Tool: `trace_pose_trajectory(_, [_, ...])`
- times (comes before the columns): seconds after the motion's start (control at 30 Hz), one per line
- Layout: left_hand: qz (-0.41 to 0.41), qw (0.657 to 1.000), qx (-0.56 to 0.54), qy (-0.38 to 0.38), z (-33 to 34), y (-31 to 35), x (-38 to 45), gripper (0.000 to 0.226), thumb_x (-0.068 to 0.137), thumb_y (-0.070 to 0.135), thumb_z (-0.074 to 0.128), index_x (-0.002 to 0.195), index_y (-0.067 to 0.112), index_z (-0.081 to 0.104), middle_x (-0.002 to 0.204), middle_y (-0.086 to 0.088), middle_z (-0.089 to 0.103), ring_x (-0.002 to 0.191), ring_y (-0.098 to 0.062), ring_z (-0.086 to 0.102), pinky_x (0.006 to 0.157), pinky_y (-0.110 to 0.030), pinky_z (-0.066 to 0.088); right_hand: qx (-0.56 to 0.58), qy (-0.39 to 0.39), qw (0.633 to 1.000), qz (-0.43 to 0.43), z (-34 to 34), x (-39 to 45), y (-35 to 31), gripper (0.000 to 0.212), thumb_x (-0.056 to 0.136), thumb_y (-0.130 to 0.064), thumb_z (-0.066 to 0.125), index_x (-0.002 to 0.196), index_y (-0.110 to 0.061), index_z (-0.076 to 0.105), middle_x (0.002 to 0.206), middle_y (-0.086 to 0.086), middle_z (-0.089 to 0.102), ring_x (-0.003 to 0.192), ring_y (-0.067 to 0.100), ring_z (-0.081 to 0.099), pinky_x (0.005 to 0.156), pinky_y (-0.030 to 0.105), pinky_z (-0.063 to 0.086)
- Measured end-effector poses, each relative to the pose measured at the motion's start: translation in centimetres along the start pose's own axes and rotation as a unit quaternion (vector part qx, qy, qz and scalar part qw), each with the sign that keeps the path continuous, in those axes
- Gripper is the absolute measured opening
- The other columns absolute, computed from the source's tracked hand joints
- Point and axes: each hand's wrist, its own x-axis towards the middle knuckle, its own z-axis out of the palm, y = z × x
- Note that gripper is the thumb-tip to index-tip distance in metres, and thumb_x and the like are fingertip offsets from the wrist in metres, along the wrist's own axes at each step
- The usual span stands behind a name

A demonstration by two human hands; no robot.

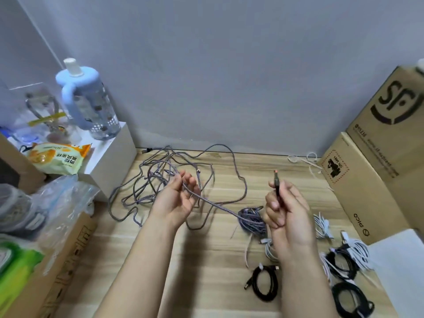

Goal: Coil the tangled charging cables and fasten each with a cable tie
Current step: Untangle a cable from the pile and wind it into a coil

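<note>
My right hand (284, 203) has its grip clenched round the dark plug end of the grey-purple braided charging cable (276, 182); the plug stands nearly upright, its orange-tipped end pointing up and away from me. From below that hand the cable runs leftward and away, slanting up across the pale wood-grain tabletop (206, 249) into my left hand (176, 196), whose fingers curl loosely with the strand passing between them. Beyond the left hand the cable sprawls in a loose tangle (160, 177). Just left of my right wrist lies a coiled bundle of the same braided cable (250, 218). Nearer me than that bundle lies a coiled black cable (263, 283).
</note>
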Motion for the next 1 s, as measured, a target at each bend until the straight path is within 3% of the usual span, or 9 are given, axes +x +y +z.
trace_pose_trajectory(0.13, [0.128,0.945,0.283,-0.1,1.5,-1.8,-3.9,0.019,0.096,0.009,0.043,0.085,0.018,0.056,0.073,0.006,0.072,0.073,-0.005,0.069,0.074,-0.024,0.05,-0.114,-0.011,0.993,-0.017,1.0,-1.1,1.2,0.017,0.076,-0.023,0.066,0.084,-0.016,0.053,0.067,-0.004,0.065,0.036,-0.002,0.025,0.037,0.011,0.014])
trace_pose_trajectory(0.23, [0.193,0.898,0.369,-0.142,1.7,-3.4,-6.3,0.019,0.079,-0.003,0.061,0.085,0.013,0.07,0.099,0.001,0.072,0.099,-0.008,0.065,0.086,-0.019,0.05,-0.175,-0.086,0.981,-0.009,2.0,-2.2,2.7,0.024,0.073,-0.024,0.069,0.093,-0.015,0.059,0.078,-0.001,0.058,0.038,-0.001,0.03,0.038,0.01,0.021])
trace_pose_trajectory(0.37, [0.198,0.905,0.357,-0.122,1.2,-4.3,-7.4,0.023,0.076,-0.004,0.065,0.083,0.014,0.076,0.116,0.004,0.066,0.107,-0.007,0.062,0.092,-0.023,0.049,-0.208,-0.141,0.967,-0.039,2.4,-3.1,3.6,0.008,0.09,-0.012,0.061,0.096,-0.007,0.059,0.066,-0.014,0.059,0.043,-0.006,0.049,0.043,0.006,0.037])
trace_pose_trajectory(0.47, [0.153,0.915,0.349,-0.13,1.2,-4.4,-7.9,0.026,0.068,-0.001,0.065,0.084,0.017,0.077,0.109,0.002,0.07,0.105,-0.014,0.064,0.089,-0.024,0.05,-0.272,-0.127,0.952,-0.055,2.3,-3.4,3.5,0.014,0.082,-0.031,0.061,0.084,-0.017,0.06,0.055,-0.02,0.057,0.046,-0.006,0.049,0.047,0.007,0.035])
trace_pose_trajectory(0.6, [-0.039,0.987,0.057,-0.146,0.5,-2.5,-7.8,0.017,0.063,0.005,0.057,0.068,0.014,0.07,0.087,-0.003,0.072,0.089,-0.019,0.067,0.085,-0.034,0.052,-0.211,0.014,0.976,-0.048,1.0,-2.9,2.7,0.023,0.084,-0.022,0.068,0.069,-0.02,0.051,0.054,-0.012,0.047,0.04,-0.002,0.035,0.041,0.01,0.026])
trace_pose_trajectory(0.67, [-0.041,0.991,-0.083,-0.091,-0.8,-1.3,-7.1,0.006,0.069,0.007,0.059,0.066,0.01,0.064,0.074,-0.004,0.07,0.07,-0.017,0.07,0.071,-0.037,0.057,-0.108,0.084,0.988,-0.069,0.0,-2.7,0.9,0.029,0.085,-0.005,0.061,0.067,-0.02,0.044,0.053,-0.007,0.043,0.041,0.003,0.033,0.041,0.016,0.023])
trace_pose_trajectory(0.77, [0.001,0.981,-0.194,-0.011,-3.5,-0.1,-5.6,0.029,0.097,0.014,0.037,0.072,0.011,0.051,0.054,0.001,0.061,0.05,-0.011,0.064,0.055,-0.028,0.056,0.042,0.093,0.988,-0.119,-1.3,-3.1,-2.5,0.032,0.086,0.006,0.047,0.066,-0.018,0.041,0.056,-0.004,0.056,0.05,0.009,0.054,0.047,0.018,0.042])
trace_pose_trajectory(0.87, [0.035,0.985,-0.168,0.006,-4.9,-0.1,-5.1,0.034,0.101,0.022,0.032,0.077,0.012,0.054,0.053,0.006,0.061,0.052,-0.008,0.065,0.053,-0.023,0.055,0.105,0.046,0.985,-0.125,-1.2,-3.8,-3.6,0.043,0.086,0.014,0.036,0.057,-0.018,0.04,0.064,0.002,0.065,0.063,0.015,0.067,0.057,0.02,0.054])
trace_pose_trajectory(1.0, [0.058,0.996,0.022,-0.06,-3.6,-1.5,-6.0,0.048,0.097,0.024,0.036,0.068,0.016,0.073,0.072,0.004,0.071,0.071,-0.009,0.07,0.069,-0.026,0.056,-0.009,0.001,0.996,-0.085,-0.3,-3.9,-1.6,0.038,0.089,0.014,0.033,0.072,-0.02,0.03,0.067,0.003,0.066,0.031,0.004,0.033,0.033,0.012,0.022])
